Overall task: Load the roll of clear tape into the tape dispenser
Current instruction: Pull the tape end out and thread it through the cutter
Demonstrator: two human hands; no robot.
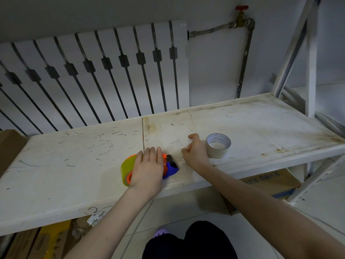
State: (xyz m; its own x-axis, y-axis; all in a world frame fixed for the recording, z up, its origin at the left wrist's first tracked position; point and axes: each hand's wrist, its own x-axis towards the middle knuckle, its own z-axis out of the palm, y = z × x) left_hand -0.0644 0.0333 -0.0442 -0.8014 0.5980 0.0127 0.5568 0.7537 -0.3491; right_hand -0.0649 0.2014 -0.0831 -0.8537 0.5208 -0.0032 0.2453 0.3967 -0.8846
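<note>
An orange and blue tape dispenser (170, 168) lies on the white shelf (74, 156), with a yellowish clear tape roll (127, 169) around its orange hub. My left hand (148, 168) lies flat on top of the dispenser and roll, fingers together, pressing down. My right hand (195, 151) hovers just right of the dispenser with its fingers loosely curled and nothing in it. A spent grey cardboard tape core (218, 145) stands on the shelf right beside my right hand.
A white radiator (93, 71) and a pipe with a red valve (241, 8) stand behind the shelf. White rack uprights (310, 62) rise at the right. Cardboard boxes (270, 182) sit under the shelf and at the left edge.
</note>
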